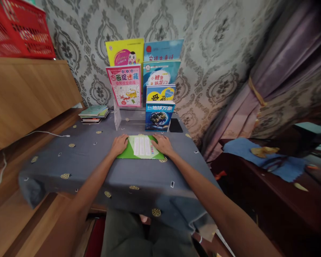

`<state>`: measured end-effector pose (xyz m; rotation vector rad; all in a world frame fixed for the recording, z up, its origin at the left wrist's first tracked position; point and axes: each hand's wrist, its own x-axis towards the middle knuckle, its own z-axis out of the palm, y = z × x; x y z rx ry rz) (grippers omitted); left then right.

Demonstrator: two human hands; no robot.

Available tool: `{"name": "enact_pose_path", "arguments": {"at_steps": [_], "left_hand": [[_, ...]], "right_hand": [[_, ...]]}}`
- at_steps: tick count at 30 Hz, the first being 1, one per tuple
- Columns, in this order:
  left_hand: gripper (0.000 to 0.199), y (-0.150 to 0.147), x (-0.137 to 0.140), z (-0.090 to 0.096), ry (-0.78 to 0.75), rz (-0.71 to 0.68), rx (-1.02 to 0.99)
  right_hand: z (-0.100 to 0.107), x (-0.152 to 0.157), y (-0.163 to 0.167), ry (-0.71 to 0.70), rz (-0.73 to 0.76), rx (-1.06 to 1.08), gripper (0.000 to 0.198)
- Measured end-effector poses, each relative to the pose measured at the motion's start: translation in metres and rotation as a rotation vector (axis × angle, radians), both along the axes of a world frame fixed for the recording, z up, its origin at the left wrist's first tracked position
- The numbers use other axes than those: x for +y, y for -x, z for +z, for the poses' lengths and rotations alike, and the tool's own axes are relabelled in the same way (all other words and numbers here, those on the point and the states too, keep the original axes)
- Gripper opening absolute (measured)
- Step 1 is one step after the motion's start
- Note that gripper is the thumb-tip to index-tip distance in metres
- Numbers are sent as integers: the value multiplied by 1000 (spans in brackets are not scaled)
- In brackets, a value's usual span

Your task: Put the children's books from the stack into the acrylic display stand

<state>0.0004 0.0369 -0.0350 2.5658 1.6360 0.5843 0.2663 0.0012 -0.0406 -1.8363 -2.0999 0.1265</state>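
Note:
A thin green book (143, 148) lies on the tablecloth in front of me, its pale cover panel filled with columns of small print. My left hand (120, 145) is closed about its left edge. At its right edge, my right hand (163, 144) grips the book, with the thumb over the cover. Just beyond, a clear display rack (117, 116) holds upright books in two stacks. A pink picture book (126, 86) fronts the left stack and a blue Earth book (159, 117) the right one.
A dark phone (176, 125) lies right of the rack. Several stacked books (93, 113) and a white cable (49, 134) lie at the left. A red basket (21, 32) stands on a wooden cabinet (29, 96). A curtain (246, 89) hangs at the right beside a blue cloth (238, 151).

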Motion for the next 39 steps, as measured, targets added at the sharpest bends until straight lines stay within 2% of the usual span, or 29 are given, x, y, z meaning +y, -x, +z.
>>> {"name": "enact_pose_path", "arguments": {"at_steps": [23,39], "left_hand": [[34,3,10,-13,-57,-32,-47],[33,2,8,-9,-51,-38,-48]], "right_hand": [[0,3,-3,17,1,-15,50],[-1,4,-5,9,9,8,50]]}}
